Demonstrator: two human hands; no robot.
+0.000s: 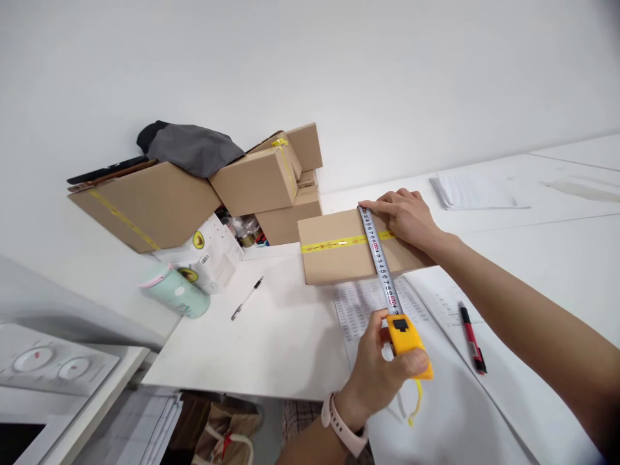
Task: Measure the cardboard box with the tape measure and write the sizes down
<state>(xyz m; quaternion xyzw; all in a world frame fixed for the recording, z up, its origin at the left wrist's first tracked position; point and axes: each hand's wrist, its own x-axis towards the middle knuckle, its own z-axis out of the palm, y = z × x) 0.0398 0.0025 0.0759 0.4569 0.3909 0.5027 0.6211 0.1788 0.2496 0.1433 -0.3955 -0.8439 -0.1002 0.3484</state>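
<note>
A yellow tape measure [409,342] is gripped in my left hand [372,371], thumb over the top of its case. Its metal blade [380,261] runs out across a closed brown cardboard box [334,261], which bears a strip of yellow tape. At the box's far edge, the index finger of my right hand [409,216] holds the blade's end. The rest of that hand lies over the box's top right part, some fingers past its far edge. Printed sheets [358,310] lie partly under the box.
A black-capped pen [247,298] lies left of the box, a red marker [472,339] to the right. Stacked cartons [256,181], a grey cloth [191,148] and a mint green bottle [177,290] stand at the left. Papers [472,190] rest near the wall.
</note>
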